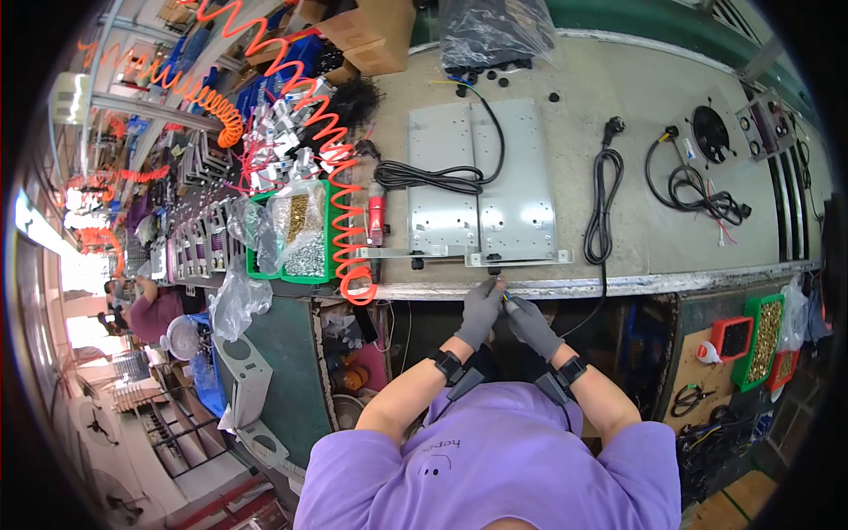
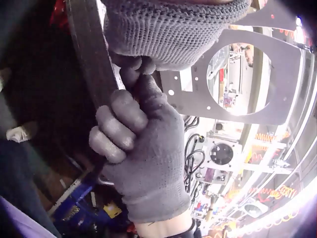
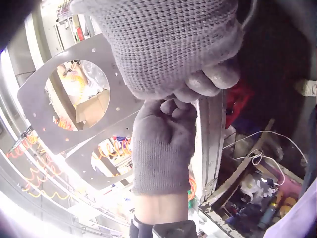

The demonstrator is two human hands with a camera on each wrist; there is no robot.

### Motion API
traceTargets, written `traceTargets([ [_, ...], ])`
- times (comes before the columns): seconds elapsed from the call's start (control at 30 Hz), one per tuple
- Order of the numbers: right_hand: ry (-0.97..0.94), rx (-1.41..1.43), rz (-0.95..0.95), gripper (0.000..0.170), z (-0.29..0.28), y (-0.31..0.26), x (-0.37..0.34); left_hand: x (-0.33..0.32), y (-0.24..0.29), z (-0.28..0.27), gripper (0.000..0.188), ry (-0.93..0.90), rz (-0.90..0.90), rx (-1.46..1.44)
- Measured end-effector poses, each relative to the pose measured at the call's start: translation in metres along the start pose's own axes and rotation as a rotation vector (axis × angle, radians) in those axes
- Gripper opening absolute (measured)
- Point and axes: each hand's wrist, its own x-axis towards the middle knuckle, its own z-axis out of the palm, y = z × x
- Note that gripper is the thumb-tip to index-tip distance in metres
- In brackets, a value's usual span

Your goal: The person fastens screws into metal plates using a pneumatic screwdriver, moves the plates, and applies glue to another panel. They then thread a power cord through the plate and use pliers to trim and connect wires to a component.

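In the head view my gloved left hand (image 1: pixel 480 316) and gloved right hand (image 1: pixel 533 327) meet at the bench's front edge, fingers curled and fingertips together. Between them shows the blue and yellow wire end (image 1: pixel 507 298) of a black power cord (image 1: pixel 600 221), which both hands pinch. From its plug on the bench, the cord runs down over the edge toward my right hand. Both wrist views show the left hand (image 2: pixel 173 34) and right hand (image 2: pixel 148 153) fingertip to fingertip, the gloves hiding the wire ends. Just beyond lie two silver metal panels (image 1: pixel 521 194) with round-holed upright flanges.
Another coiled black cord (image 1: pixel 428 175) lies across the panels. A red-handled tool (image 1: pixel 377 216) and a green bin (image 1: pixel 331 238) of screws are at left, under an orange coiled hose (image 1: pixel 344 177). At right sits a fan panel (image 1: pixel 709 132) with a cord.
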Motion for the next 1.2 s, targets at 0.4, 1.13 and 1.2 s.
traceTargets([
  [0.4, -0.030, 0.167, 0.074, 0.021, 0.007, -0.003, 0.005, 0.005, -0.004, 0.000, 0.031, 0.019, 0.195, 0.231],
  [1.13, 0.447, 0.593, -0.210, 0.006, 0.028, 0.013, 0.097, -0.004, -0.060, 0.008, 0.035, 0.139, 0.080, 0.113],
  [1.2, 0.382, 0.527, -0.248, 0.005, 0.026, 0.012, 0.093, -0.016, -0.048, 0.013, 0.029, 0.009, -0.031, -0.157],
])
